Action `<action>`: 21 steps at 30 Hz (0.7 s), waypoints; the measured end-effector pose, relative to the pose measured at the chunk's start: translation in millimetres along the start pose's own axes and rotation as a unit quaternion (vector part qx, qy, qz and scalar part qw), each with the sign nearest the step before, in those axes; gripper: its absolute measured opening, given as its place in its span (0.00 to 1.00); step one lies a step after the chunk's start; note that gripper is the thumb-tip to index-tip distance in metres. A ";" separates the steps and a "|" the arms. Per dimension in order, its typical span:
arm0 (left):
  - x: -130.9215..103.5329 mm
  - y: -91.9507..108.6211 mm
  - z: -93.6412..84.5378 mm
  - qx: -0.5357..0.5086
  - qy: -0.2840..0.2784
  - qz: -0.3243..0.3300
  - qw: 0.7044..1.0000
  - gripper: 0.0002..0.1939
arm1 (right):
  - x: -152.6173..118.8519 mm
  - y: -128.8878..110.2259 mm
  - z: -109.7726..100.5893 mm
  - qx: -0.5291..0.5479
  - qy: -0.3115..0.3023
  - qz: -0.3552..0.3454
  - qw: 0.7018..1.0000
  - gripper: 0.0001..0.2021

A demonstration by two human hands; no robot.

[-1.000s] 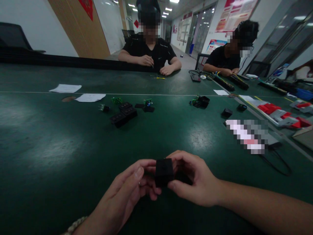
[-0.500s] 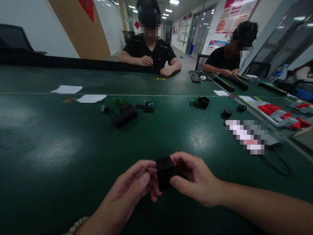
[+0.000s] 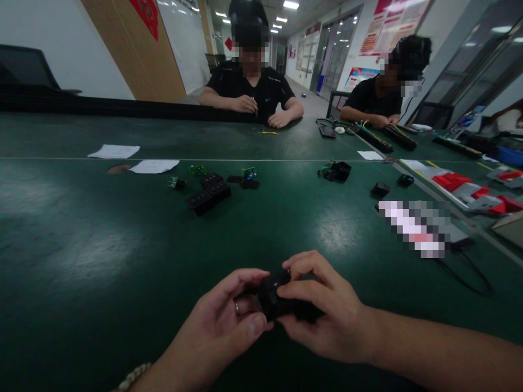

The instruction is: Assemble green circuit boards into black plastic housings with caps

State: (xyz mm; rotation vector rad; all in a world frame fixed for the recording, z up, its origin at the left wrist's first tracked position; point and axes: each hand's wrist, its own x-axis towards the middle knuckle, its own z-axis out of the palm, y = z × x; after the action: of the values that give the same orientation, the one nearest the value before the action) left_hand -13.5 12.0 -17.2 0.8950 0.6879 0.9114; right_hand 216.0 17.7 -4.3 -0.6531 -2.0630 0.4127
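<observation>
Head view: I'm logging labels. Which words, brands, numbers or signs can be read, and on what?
No text can be read.
Upper poster, lower poster: too small.
Red hanging: cut off, blurred.
Papers: too blurred.
Front shirt: mark too small.
Black block: no readable marking.

White sheets (image 3: 154, 166) lie at left on green table (image 3: 122, 234); red-and-grey items (image 3: 451, 180), right. Person in black (image 3: 267, 90) seated opposite. Poster (image 3: 390, 24) on wall.

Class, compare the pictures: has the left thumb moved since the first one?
Yes: the left thumb has moved rightward and lower in view, farther from the white line across the green table.
</observation>
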 end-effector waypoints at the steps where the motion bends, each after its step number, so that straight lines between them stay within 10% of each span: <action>1: 0.4 0.7 0.1 0.001 0.003 -0.004 1.000 0.19 | -0.3 -0.2 -0.5 -0.011 -0.008 -0.011 1.000 0.18; 10: 1.3 15.2 13.5 0.058 0.068 -0.011 0.996 0.12 | -3.3 -3.2 -4.0 0.008 -0.062 -0.018 0.998 0.21; 14: -0.4 8.7 10.4 0.075 0.085 0.023 0.993 0.12 | 0.8 -5.8 -2.7 0.094 -0.019 0.069 0.993 0.32; 21: -9.9 10.9 22.2 0.158 0.158 0.082 0.971 0.16 | 3.4 -9.7 5.0 0.223 -0.026 0.233 0.946 0.21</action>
State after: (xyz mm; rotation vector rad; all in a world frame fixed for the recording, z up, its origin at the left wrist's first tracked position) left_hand -4.0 -1.0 4.0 1.1132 1.0673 1.1253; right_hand 207.4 11.6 0.4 -0.8498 -1.7570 1.1407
